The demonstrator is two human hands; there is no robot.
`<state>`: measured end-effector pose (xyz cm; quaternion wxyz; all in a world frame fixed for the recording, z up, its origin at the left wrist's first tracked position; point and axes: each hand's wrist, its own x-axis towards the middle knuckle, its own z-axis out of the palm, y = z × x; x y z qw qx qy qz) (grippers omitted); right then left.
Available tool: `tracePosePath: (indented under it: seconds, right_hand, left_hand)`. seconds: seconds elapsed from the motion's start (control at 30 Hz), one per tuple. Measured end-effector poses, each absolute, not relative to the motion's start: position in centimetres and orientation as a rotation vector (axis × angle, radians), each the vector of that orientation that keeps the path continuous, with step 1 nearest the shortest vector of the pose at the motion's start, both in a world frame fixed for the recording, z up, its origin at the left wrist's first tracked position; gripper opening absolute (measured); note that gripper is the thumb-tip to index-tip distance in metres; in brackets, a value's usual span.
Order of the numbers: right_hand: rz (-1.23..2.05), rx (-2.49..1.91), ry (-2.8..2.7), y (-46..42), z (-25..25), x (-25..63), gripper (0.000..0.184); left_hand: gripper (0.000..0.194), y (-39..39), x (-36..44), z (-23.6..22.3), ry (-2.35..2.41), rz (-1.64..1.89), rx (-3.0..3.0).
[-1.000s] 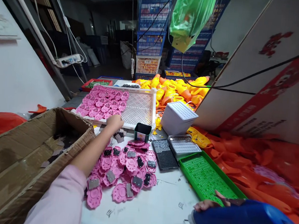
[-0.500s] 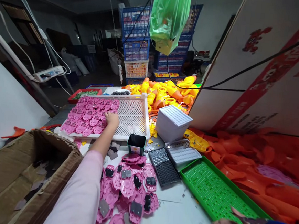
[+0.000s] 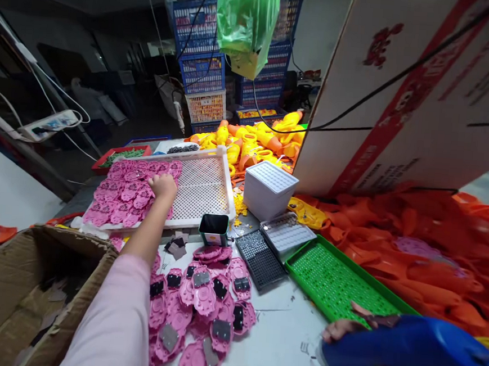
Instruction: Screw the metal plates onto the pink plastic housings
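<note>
My left hand (image 3: 164,187), fingers curled, is over the right edge of a pile of pink plastic parts (image 3: 116,195) in a white perforated tray (image 3: 203,194). Whatever its fingers grip is hidden from me. At the lower right, my right hand (image 3: 341,329) is wrapped around a blue tool with a rounded body (image 3: 409,351), its narrow end pointing left; its exact kind is unclear. Between the hands, more pink plastic parts with grey and black rectangles (image 3: 203,309) lie heaped on the white tabletop (image 3: 274,343).
Past the pink heap stand a small dark container (image 3: 214,228), a black grid tray (image 3: 260,260), a white box (image 3: 270,190) and a green perforated tray (image 3: 347,278). A cardboard box (image 3: 3,282) is at the left. Orange parts (image 3: 391,251) pile up at the right.
The view has turned a little to the right. The blue tool has come further into view at the lower right, with more fingers showing below it. My left hand remains at the pink parts.
</note>
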<state>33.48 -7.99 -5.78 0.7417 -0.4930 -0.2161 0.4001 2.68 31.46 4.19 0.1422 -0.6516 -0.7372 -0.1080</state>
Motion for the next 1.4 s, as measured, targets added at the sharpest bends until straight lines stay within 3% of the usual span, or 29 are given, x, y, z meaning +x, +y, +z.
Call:
tracePosePath:
  seconds: [0.2,0.37,0.43,0.57,0.7,0.83,0.97,1.4]
  right_hand:
    - [0.917,-1.092,-0.422,-8.2,-5.4,33.0,0.050]
    - [0.891,-1.045,-0.498,-9.2,-4.5,32.4,0.055]
    - [0.874,-1.038,-0.498,-9.9,-4.1,32.2,0.060]
    - [0.856,-1.039,-0.494,-11.5,-3.7,32.1,0.063]
    - [0.833,-1.060,-0.477,-13.0,-3.3,32.3,0.061]
    - [0.822,-1.088,-0.479,-14.1,-2.9,32.7,0.066]
    - [0.839,-1.117,-0.480,-14.7,-2.7,33.0,0.075]
    - [0.850,-1.104,-0.546,-15.9,-3.0,32.6,0.067]
  left_hand:
    - [0.017,26.6,4.7,9.5,-1.941,-0.645,-1.979]
    - [0.009,16.8,7.2,11.8,-1.574,-0.962,-2.276]
    - [0.017,11.4,8.0,10.7,-1.217,-1.167,-2.547]
    - [0.022,1.2,9.0,4.6,-0.906,-1.194,-2.881]
    - [0.014,-4.6,8.9,-2.9,-0.836,-0.939,-2.981]
    - [0.017,-6.1,8.5,-7.4,-0.841,-0.730,-3.000]
    - [0.021,-6.0,8.1,-8.9,-0.860,-0.679,-3.007]
    - [0.011,-7.6,7.3,-6.8,-1.024,-0.615,-3.043]
